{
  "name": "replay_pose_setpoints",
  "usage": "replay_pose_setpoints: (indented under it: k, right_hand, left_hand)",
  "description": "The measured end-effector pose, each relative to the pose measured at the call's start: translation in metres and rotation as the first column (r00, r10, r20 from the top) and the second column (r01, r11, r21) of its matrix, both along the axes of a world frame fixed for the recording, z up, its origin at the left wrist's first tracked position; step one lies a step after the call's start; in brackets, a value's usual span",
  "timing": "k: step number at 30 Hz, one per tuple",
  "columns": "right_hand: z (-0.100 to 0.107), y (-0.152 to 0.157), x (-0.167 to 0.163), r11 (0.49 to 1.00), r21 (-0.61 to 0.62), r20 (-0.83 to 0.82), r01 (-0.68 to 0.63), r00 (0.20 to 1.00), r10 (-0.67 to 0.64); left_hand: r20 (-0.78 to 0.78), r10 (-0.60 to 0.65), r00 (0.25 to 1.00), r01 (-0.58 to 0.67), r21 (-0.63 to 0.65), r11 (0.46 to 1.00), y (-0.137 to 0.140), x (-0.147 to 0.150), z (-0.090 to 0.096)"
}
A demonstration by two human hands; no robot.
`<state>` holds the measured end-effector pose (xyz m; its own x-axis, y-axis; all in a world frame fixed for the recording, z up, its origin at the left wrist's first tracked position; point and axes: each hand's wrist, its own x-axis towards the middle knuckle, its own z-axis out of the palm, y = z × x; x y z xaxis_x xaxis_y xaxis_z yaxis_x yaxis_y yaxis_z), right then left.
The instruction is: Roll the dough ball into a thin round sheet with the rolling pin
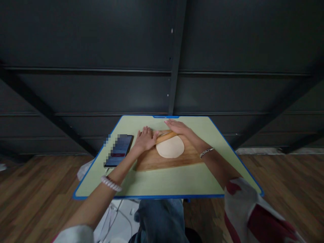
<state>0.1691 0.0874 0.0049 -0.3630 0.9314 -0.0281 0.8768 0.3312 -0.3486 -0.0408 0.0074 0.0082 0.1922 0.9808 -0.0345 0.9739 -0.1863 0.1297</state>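
Note:
A round, flat sheet of pale dough point(171, 149) lies on a wooden board point(149, 163). Across its far edge rests a light wooden rolling pin point(166, 137), slightly slanted. My left hand point(146, 139) lies flat at the pin's left end, fingers stretched out and spread. Over the right end, my right hand point(177, 127) rests with its fingers straight and pointing left. Neither hand is wrapped round the pin; the palms cover its ends.
A phone point(120, 150), partly pixelated, lies left of the board with a cable at its near end. The pale green table point(177, 182) has a blue rim. A dark panelled wall point(113, 91) rises behind it. Cables and a white surface show below.

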Motion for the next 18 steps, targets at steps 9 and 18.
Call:
replay_pose_setpoints:
  k: [9, 18]
  right_hand:
    - [0.010, 0.030, -0.021, 0.999, -0.050, -0.084, -0.002, 0.996, -0.002]
    - [0.012, 0.024, -0.023, 0.998, 0.012, -0.047, 0.066, 0.997, -0.065]
  left_hand:
    - [0.056, 0.044, 0.997, -0.046, 0.043, 0.998, 0.017, -0.007, 0.000]
    - [0.023, 0.069, 0.997, -0.069, -0.008, 0.998, 0.012, -0.001, 0.007]
